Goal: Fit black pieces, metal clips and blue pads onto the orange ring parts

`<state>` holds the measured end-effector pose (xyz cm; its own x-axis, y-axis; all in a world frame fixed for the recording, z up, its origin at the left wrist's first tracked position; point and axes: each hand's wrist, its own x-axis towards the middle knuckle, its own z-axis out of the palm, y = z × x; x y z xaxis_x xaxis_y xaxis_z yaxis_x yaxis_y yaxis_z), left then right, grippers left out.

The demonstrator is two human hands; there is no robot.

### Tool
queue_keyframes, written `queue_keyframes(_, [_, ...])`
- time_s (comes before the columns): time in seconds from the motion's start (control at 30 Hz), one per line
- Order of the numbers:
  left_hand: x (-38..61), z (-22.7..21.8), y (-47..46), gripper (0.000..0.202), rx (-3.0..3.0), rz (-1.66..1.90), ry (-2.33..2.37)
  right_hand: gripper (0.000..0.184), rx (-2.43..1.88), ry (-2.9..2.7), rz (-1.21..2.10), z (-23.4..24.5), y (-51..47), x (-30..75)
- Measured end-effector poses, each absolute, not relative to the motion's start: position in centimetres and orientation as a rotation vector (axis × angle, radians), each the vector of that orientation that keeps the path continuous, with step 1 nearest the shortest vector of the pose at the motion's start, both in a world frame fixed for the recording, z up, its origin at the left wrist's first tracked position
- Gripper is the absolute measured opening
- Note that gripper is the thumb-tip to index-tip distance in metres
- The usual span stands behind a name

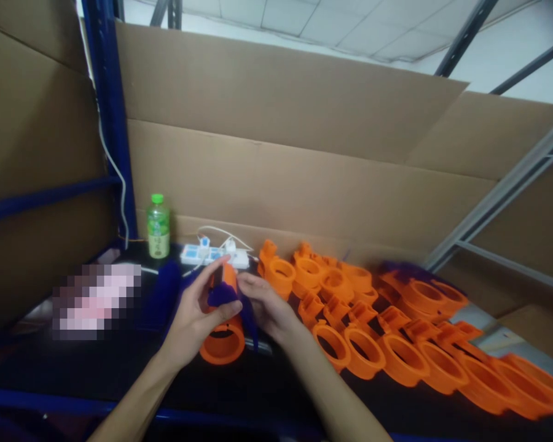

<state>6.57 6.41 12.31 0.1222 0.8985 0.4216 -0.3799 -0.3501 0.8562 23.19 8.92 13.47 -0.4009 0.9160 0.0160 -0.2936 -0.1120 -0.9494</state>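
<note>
- Holding an orange plastic tube point(223, 347) just above the black shelf surface point(96, 368), near centre, the left hand point(198, 319) is clamping around its middle.
- The right hand point(270, 310) is pinching a dark purple soft strip point(221, 296) against the tube's far half.
- The tube's long axis is running near to far, with its open round mouth facing near.
- Judged from this, fitting is only partly done: part of the strip is hanging loose, and most orange plastic ring parts point(396, 350) at right are lying bare.

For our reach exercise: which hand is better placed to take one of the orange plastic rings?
Likely the right hand: nearest the orange plastic rings; the left hand grips an orange plastic tube.
</note>
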Motion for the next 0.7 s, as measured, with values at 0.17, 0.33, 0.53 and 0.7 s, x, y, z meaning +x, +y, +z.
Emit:
queue_keyframes(0.17, [6.8, 12.3, 6.5, 0.070, 1.114, 1.547, 0.618, 0.021, -0.870, -1.418, 1.211, 13.4, 8.6, 22.3])
queue_keyframes(0.33, [6.8, 12.2, 7.2, 0.066, 0.858, 1.667, 0.652, 0.034, -1.059, -1.724, 0.408, 13.5, 6.6, 21.5])
queue_keyframes(0.53, [6.7, 11.9, 8.3, 0.053, 0.639, 1.858, 0.679, 0.099, -1.275, -2.054, -0.164, 12.1, 2.4, 20.5])
queue_keyframes(0.7, [6.9, 11.6, 8.1, 0.062, 0.769, 1.792, 0.641, 0.072, -1.268, -2.042, -0.228, 15.0, 1.9, 24.1])
